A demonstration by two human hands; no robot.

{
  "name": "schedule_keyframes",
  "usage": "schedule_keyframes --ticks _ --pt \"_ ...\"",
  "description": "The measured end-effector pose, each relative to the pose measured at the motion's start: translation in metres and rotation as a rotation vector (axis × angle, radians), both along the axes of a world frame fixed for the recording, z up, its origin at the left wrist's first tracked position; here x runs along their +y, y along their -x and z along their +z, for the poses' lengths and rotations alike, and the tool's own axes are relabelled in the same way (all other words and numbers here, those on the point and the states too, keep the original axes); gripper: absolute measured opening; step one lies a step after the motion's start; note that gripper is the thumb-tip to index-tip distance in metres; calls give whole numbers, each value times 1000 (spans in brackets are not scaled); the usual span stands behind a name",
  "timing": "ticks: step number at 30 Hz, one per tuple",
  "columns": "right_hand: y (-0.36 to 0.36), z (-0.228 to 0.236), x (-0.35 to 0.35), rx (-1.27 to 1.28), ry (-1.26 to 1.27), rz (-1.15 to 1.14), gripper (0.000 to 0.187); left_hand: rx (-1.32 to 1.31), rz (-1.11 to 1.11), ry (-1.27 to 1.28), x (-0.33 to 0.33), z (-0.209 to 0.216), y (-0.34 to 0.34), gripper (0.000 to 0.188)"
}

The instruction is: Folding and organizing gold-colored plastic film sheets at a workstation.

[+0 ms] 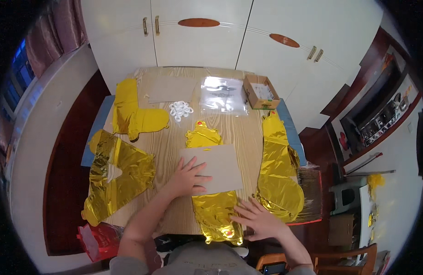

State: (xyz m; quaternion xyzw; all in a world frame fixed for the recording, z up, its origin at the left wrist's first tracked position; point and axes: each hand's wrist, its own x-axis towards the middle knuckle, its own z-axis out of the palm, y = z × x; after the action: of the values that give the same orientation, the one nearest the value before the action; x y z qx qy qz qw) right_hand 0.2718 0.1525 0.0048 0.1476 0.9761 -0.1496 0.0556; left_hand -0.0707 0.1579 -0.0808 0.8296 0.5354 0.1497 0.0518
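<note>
A grey-beige cardboard sheet (223,167) lies across the middle of a gold foil balloon (214,208), whose two ends stick out beyond it. My left hand (189,178) rests on the sheet's left part, fingers spread and holding nothing. At the near end of the foil, my right hand (262,222) is open with its fingertips at the foil's right edge. Whether they press on it is hard to tell. The foil under the cardboard is hidden.
Other flat gold foil balloons lie left (124,172), far left (133,114) and right (278,169) on the wooden table (170,142). Behind are white ribbon coils (180,110), another cardboard sheet (172,89), clear plastic bags (224,98) and a small open box (262,94).
</note>
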Motion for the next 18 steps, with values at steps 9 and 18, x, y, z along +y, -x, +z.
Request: schedule_keyframes --ticks 9,18 --pt "-11 -44 -19 44 -28 -10 90 -8 13 -16 -1 1 0 48" --pt "-10 -47 -16 56 -32 -13 83 -28 19 -46 -1 0 -1 45"
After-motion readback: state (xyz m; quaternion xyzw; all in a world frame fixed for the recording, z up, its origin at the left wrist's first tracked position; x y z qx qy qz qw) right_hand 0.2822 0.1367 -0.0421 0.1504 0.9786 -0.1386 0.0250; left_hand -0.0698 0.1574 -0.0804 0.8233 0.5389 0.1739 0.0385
